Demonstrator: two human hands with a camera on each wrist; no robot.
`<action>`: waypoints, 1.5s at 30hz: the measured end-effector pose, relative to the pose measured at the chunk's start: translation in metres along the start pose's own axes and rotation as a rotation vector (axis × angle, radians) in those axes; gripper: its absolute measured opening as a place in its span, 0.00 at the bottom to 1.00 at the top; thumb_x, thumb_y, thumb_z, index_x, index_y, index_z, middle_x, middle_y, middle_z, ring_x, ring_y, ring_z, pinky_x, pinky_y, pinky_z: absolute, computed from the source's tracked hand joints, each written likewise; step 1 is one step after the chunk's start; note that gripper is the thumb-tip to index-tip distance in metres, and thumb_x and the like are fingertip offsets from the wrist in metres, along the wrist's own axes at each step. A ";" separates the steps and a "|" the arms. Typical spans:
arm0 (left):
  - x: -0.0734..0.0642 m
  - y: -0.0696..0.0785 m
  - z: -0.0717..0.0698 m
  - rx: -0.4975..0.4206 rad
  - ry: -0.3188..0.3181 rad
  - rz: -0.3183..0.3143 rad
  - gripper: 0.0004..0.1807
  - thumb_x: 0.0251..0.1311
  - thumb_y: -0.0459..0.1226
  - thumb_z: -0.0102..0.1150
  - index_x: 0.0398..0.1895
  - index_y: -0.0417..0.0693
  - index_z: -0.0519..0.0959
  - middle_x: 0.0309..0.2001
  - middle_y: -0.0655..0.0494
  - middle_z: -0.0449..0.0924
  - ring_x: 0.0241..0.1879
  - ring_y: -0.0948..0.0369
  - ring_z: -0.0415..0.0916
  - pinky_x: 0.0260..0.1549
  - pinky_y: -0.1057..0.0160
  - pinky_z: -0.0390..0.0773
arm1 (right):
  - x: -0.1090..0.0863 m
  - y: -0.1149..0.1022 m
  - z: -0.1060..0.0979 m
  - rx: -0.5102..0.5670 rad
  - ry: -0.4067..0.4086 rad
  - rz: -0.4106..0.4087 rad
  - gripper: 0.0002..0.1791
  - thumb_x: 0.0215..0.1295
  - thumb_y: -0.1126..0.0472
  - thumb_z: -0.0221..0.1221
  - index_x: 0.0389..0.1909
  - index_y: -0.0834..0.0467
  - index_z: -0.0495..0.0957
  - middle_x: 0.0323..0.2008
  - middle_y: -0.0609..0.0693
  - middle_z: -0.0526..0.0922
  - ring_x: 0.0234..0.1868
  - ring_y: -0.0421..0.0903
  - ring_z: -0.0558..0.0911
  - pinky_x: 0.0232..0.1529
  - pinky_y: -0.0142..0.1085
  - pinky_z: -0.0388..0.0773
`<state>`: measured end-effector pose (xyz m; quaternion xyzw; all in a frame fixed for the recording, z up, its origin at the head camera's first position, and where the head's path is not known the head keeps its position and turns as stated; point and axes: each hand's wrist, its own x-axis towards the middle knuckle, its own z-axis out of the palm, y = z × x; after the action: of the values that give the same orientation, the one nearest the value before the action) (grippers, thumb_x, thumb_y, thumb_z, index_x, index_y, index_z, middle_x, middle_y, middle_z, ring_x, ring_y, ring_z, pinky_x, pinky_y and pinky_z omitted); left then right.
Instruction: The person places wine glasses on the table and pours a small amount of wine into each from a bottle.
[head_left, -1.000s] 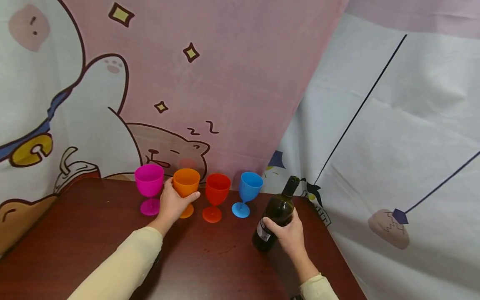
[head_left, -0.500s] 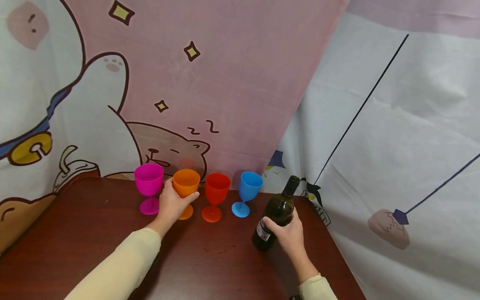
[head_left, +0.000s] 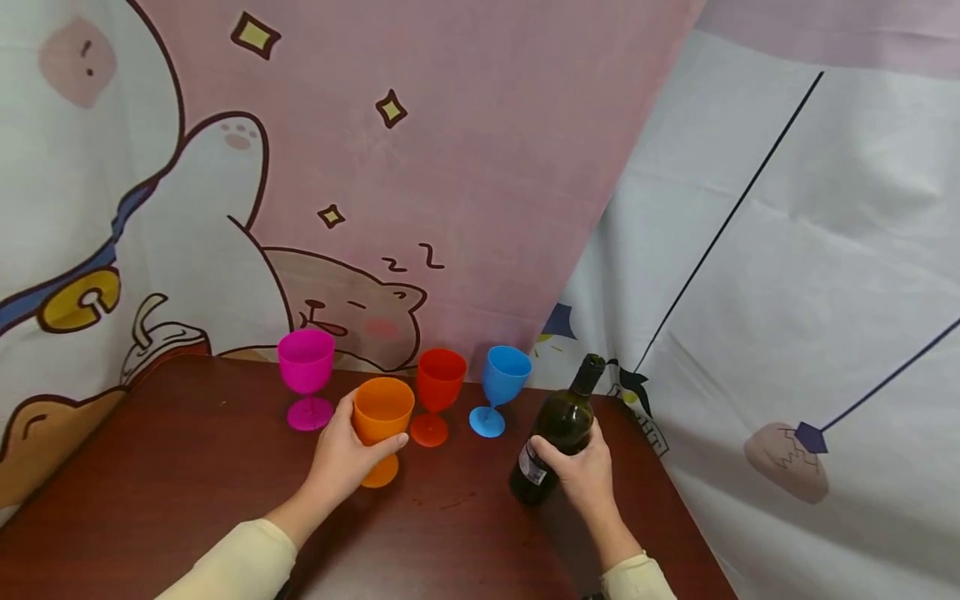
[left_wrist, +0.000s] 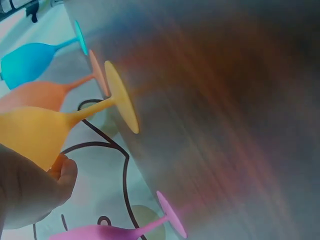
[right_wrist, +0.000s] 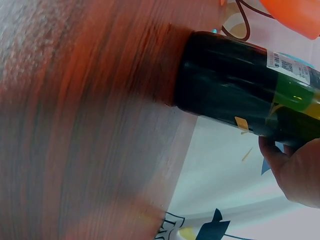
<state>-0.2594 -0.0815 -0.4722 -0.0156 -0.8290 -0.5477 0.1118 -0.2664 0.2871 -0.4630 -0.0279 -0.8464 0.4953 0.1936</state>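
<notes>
My left hand (head_left: 341, 457) grips the bowl of an orange plastic goblet (head_left: 382, 410), thumb on the near right side. The goblet is upright, in front of the row of other goblets; whether its foot touches the table I cannot tell. In the left wrist view the goblet (left_wrist: 37, 129) looks yellow, and fingers (left_wrist: 65, 175) curl at its bowl. My right hand (head_left: 588, 468) holds a dark green wine bottle (head_left: 564, 419) around its body, tilted a little to the right at the top. A white label with a code shows on the bottle (right_wrist: 225, 77) in the right wrist view.
Behind my left hand stand a magenta goblet (head_left: 306, 362), a red goblet (head_left: 441, 377) and a blue goblet (head_left: 506, 375) on the dark brown table (head_left: 180, 475). A printed cloth backdrop (head_left: 480, 167) hangs along the table's back and right edges.
The left hand has drawn the orange goblet out of the row, toward me. The right hand and bottle have kept their place; the whole view shifts slightly.
</notes>
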 end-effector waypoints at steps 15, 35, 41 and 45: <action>-0.042 0.015 0.004 -0.040 -0.054 -0.007 0.55 0.48 0.50 0.87 0.77 0.49 0.65 0.62 0.49 0.84 0.60 0.51 0.82 0.64 0.41 0.81 | 0.001 -0.003 -0.001 -0.035 0.019 0.020 0.45 0.59 0.45 0.79 0.72 0.52 0.69 0.61 0.58 0.85 0.58 0.55 0.83 0.63 0.54 0.81; -0.049 0.023 0.008 -0.046 -0.034 0.003 0.55 0.47 0.50 0.87 0.77 0.51 0.66 0.60 0.51 0.85 0.57 0.55 0.83 0.61 0.46 0.82 | 0.002 -0.007 0.003 -0.061 0.008 -0.036 0.48 0.56 0.47 0.81 0.74 0.52 0.68 0.62 0.58 0.84 0.58 0.57 0.83 0.62 0.61 0.82; -0.050 0.023 0.009 -0.059 -0.018 0.013 0.54 0.47 0.50 0.87 0.77 0.52 0.67 0.60 0.51 0.85 0.56 0.55 0.83 0.60 0.47 0.83 | 0.002 -0.020 0.010 -0.120 -0.070 -0.186 0.50 0.52 0.51 0.83 0.75 0.50 0.69 0.62 0.55 0.85 0.57 0.55 0.86 0.60 0.60 0.84; -0.051 0.021 0.010 -0.055 -0.010 0.014 0.54 0.47 0.51 0.87 0.77 0.52 0.67 0.60 0.51 0.85 0.56 0.55 0.83 0.59 0.47 0.83 | 0.001 -0.027 0.016 -0.158 -0.103 -0.251 0.49 0.48 0.53 0.85 0.73 0.47 0.72 0.59 0.51 0.88 0.55 0.52 0.88 0.57 0.55 0.85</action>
<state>-0.2085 -0.0590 -0.4671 -0.0273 -0.8141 -0.5694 0.1111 -0.2690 0.2605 -0.4467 0.0883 -0.8884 0.3997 0.2077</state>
